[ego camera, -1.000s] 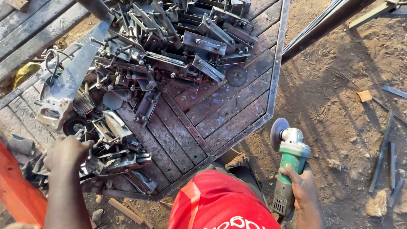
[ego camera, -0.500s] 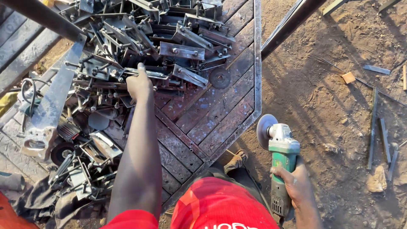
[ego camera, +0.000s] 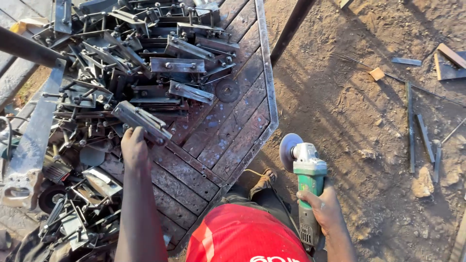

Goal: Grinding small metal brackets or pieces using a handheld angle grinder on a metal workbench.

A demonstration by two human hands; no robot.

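The left hand [ego camera: 134, 147] is closing its fingers around the near end of a flat metal bracket [ego camera: 141, 122], a grey bar with bolts through it, and is holding it tilted just above the heap. The right hand [ego camera: 324, 208] is gripping the body of a green angle grinder [ego camera: 307, 182] firmly, its grinding disc [ego camera: 288, 151] pointing away from the person and hanging over the bare ground, well apart from the bracket. Beyond the left hand, a pile of similar bolted brackets [ego camera: 145, 63] is lying across a worktable of worn wooden planks [ego camera: 218, 140] edged by a steel frame [ego camera: 270, 87]. A spare disc [ego camera: 227, 90] is resting flat on the planks just beside the pile. A long steel bar [ego camera: 34, 140] is leaning at the table's left. To the right, metal strips [ego camera: 423, 138] are lying scattered on the dirt ground [ego camera: 359, 97].
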